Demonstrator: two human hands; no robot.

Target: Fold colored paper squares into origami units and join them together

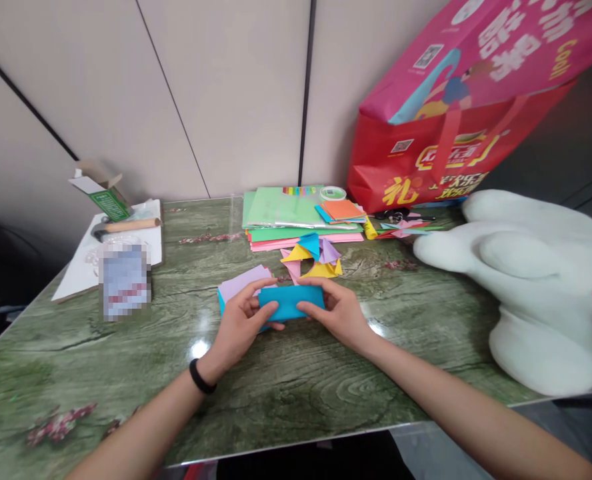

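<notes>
A folded blue sheet of paper [291, 302], a wide rectangle, is held up between both hands over the table. My left hand [246, 313] pinches its left end, thumb in front and fingers behind. At the right end my right hand [337, 308] grips it the same way, thumb on the near face. Partly hidden behind my left hand lies a stack of lilac and blue paper squares [243, 281]. Just beyond the hands is a ring of folded paper pieces [321, 269] in yellow, blue, purple and pink.
Coloured paper packs [276, 213] lie against the wall, with orange squares [343, 211] on top. A red gift bag [391, 160] stands behind right. A white plush toy [526, 247] covers the right side. Left are a hammer [131, 225], a green box [109, 202] and a white board [76, 267].
</notes>
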